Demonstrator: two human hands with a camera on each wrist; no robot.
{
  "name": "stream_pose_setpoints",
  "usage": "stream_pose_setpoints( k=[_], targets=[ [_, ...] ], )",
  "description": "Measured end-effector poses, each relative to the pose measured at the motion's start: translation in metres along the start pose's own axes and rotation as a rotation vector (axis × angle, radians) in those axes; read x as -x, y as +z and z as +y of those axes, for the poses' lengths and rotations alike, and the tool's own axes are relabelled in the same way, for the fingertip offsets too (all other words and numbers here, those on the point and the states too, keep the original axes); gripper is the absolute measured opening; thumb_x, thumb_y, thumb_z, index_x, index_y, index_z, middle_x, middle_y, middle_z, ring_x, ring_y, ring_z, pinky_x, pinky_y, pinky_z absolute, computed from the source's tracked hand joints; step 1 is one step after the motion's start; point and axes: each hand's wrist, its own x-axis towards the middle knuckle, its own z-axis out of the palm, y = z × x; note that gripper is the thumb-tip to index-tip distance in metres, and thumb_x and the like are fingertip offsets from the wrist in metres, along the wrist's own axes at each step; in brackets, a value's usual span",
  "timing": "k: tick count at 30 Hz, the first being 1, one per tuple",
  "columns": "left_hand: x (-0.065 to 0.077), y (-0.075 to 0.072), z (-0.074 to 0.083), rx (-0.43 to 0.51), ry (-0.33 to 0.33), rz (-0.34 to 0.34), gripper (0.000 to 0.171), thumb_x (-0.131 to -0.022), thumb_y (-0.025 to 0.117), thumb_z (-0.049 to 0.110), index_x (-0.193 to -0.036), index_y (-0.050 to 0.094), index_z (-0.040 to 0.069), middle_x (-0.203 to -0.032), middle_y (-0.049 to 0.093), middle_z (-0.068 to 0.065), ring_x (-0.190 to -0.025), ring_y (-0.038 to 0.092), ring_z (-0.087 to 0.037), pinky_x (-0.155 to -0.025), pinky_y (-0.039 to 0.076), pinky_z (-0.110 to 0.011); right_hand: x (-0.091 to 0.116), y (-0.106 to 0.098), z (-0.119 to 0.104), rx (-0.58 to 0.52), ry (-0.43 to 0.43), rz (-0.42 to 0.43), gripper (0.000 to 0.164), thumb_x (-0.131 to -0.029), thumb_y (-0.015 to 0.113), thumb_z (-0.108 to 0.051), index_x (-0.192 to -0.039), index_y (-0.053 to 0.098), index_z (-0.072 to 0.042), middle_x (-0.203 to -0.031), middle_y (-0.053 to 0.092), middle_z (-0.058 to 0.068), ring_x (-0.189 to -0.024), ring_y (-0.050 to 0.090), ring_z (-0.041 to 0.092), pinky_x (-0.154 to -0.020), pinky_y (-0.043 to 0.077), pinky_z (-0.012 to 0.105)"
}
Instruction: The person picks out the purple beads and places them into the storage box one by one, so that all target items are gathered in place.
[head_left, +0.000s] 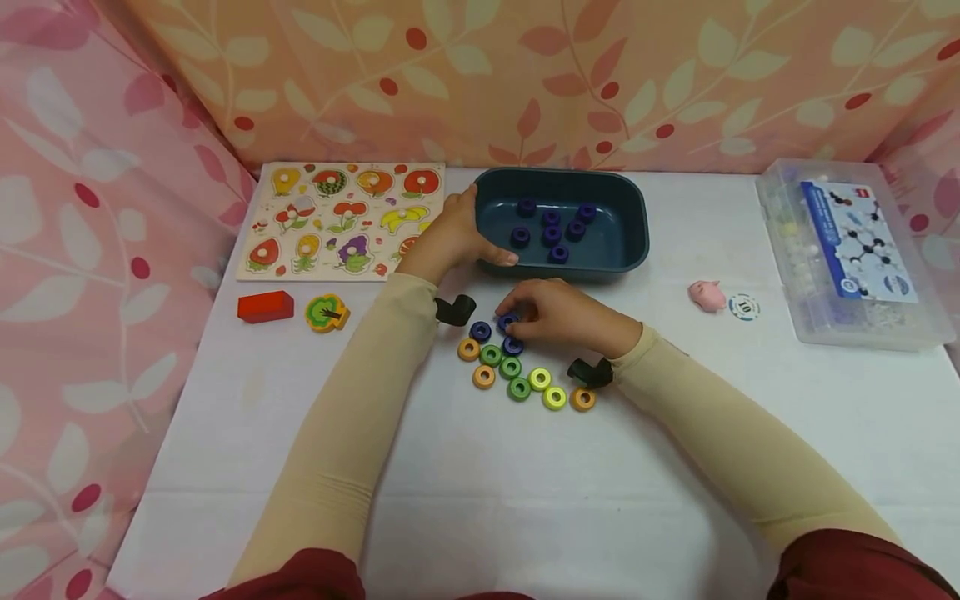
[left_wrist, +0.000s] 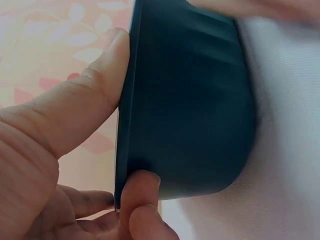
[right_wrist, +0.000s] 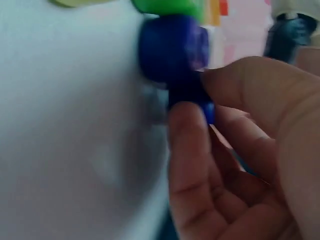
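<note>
My left hand [head_left: 453, 237] grips the rim of a dark teal tub [head_left: 611, 246] at its left end; the left wrist view shows thumb and fingers on the tub's wall [left_wrist: 195, 115]. Several purple rings [head_left: 551, 234] lie inside. In front of the tub, my right hand [head_left: 566, 317] pinches a dark blue ring [right_wrist: 190, 95] between thumb and fingers, low over the table. Close by lie two more blue rings, one left [head_left: 481, 332] and one under the fingers [head_left: 513, 346]. Beside them are green rings [head_left: 491, 356], orange rings [head_left: 483, 377] and yellow rings [head_left: 555, 397].
A wooden fruit puzzle board [head_left: 315, 237] stands left of the tub, with a red block [head_left: 266, 307] and a tree-shaped piece [head_left: 327, 313] in front. To the right are a pink pig figure [head_left: 707, 296], a round token [head_left: 745, 307] and a clear plastic case [head_left: 862, 321].
</note>
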Motion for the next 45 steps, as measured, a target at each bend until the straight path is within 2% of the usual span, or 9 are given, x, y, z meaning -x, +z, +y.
stream_pose_setpoints(
  k=[8, 12, 16, 21, 26, 31, 36, 40, 45],
  targets=[
    [0.001, -0.003, 0.0, -0.005, -0.004, 0.002, 0.134, -0.068, 0.09, 0.05, -0.163, 0.0, 0.02, -0.166, 0.015, -0.011, -0.145, 0.031, -0.03, -0.12, 0.032, -0.048, 0.011, -0.069, -0.02, 0.047, 0.04, 0.169, 0.026, -0.087, 0.078, -0.024, -0.113, 0.075, -0.02, -0.088, 0.072, 0.0, -0.077, 0.063, 0.014, -0.068, 0.053, 0.027],
    [-0.001, -0.002, -0.001, -0.003, -0.012, -0.01, 0.133, -0.069, 0.089, 0.05, -0.163, 0.0, 0.02, -0.165, 0.015, -0.011, -0.145, 0.029, -0.03, -0.12, 0.033, -0.049, -0.011, -0.103, -0.016, 0.013, 0.102, 0.238, 0.032, -0.089, 0.076, -0.032, -0.118, 0.074, -0.019, -0.1, 0.073, 0.003, -0.085, 0.063, 0.016, -0.072, 0.051, 0.024],
    [-0.003, 0.001, -0.001, -0.012, -0.009, -0.02, 0.133, -0.069, 0.089, 0.05, -0.163, 0.0, 0.02, -0.164, 0.016, -0.011, -0.145, 0.03, -0.031, -0.12, 0.033, -0.048, -0.047, -0.115, -0.002, 0.001, 0.128, 0.224, 0.039, -0.092, 0.072, -0.036, -0.125, 0.072, -0.016, -0.124, 0.067, 0.004, -0.106, 0.059, 0.017, -0.093, 0.05, 0.031],
    [-0.001, 0.003, -0.002, -0.012, 0.002, -0.032, 0.133, -0.069, 0.089, 0.05, -0.163, 0.0, 0.02, -0.165, 0.015, -0.011, -0.146, 0.029, -0.031, -0.119, 0.033, -0.049, -0.086, -0.108, 0.018, 0.002, 0.156, 0.104, 0.04, -0.094, 0.07, -0.033, -0.129, 0.069, -0.012, -0.131, 0.066, 0.009, -0.118, 0.058, 0.022, -0.108, 0.046, 0.039],
    [-0.001, 0.002, -0.003, 0.01, 0.011, -0.028, 0.133, -0.068, 0.089, 0.051, -0.163, 0.0, 0.022, -0.164, 0.017, -0.012, -0.144, 0.031, -0.031, -0.118, 0.035, -0.05, -0.093, -0.107, 0.025, 0.023, 0.224, 0.041, 0.044, -0.095, 0.067, -0.034, -0.134, 0.065, -0.014, -0.135, 0.064, 0.009, -0.122, 0.057, 0.025, -0.111, 0.044, 0.042],
    [0.0, 0.001, -0.003, 0.0, 0.005, -0.012, 0.134, -0.068, 0.09, 0.05, -0.163, 0.001, 0.02, -0.164, 0.017, -0.011, -0.143, 0.031, -0.031, -0.119, 0.034, -0.05, -0.061, -0.111, 0.008, 0.036, 0.219, 0.088, 0.041, -0.096, 0.066, -0.033, -0.133, 0.066, -0.015, -0.135, 0.063, 0.007, -0.118, 0.056, 0.024, -0.107, 0.046, 0.043],
    [0.001, 0.002, -0.003, -0.004, 0.001, 0.002, 0.134, -0.067, 0.091, 0.048, -0.163, 0.002, 0.019, -0.164, 0.017, -0.012, -0.143, 0.032, -0.03, -0.12, 0.032, -0.049, -0.004, -0.086, -0.022, 0.089, 0.15, 0.177, 0.025, -0.092, 0.072, -0.028, -0.114, 0.075, -0.017, -0.1, 0.072, 0.005, -0.085, 0.059, 0.022, -0.076, 0.051, 0.037],
    [0.001, 0.002, -0.002, 0.003, 0.017, 0.011, 0.133, -0.067, 0.092, 0.045, -0.163, 0.003, 0.018, -0.164, 0.018, -0.012, -0.142, 0.033, -0.031, -0.119, 0.033, -0.05, 0.022, -0.048, -0.03, 0.085, 0.102, 0.076, 0.024, -0.089, 0.076, -0.025, -0.112, 0.076, -0.019, -0.097, 0.072, 0.003, -0.076, 0.059, 0.017, -0.066, 0.05, 0.031],
    [0.0, 0.002, -0.002, -0.002, 0.017, 0.008, 0.134, -0.068, 0.092, 0.045, -0.163, 0.001, 0.018, -0.166, 0.014, -0.012, -0.145, 0.031, -0.03, -0.12, 0.032, -0.049, 0.024, -0.006, -0.022, 0.013, 0.087, -0.064, 0.028, -0.088, 0.076, -0.021, -0.115, 0.074, -0.019, -0.112, 0.07, 0.0, -0.08, 0.06, 0.015, -0.074, 0.052, 0.03]
  ],
)
